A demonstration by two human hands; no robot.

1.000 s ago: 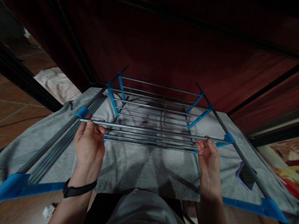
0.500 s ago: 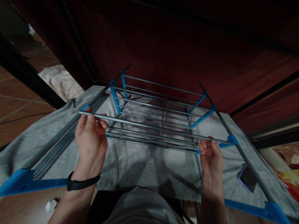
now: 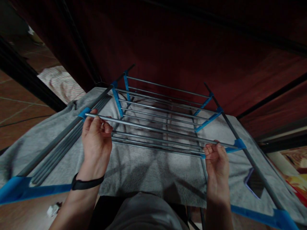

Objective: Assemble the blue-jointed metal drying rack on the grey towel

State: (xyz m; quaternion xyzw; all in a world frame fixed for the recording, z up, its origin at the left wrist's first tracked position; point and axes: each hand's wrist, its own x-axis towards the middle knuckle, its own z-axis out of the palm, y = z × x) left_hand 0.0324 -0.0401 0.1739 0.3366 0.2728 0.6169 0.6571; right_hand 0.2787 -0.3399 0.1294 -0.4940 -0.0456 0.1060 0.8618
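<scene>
Your left hand [image 3: 97, 140] pinches the metal rod [image 3: 153, 128] near its left end, beside the left blue connector [image 3: 83, 113]. Your right hand [image 3: 217, 159], fingers curled, grips it near the right blue connector [image 3: 239, 144]. The rod spans the tubular rack [image 3: 165, 110] above the gray blanket [image 3: 148, 169].
</scene>
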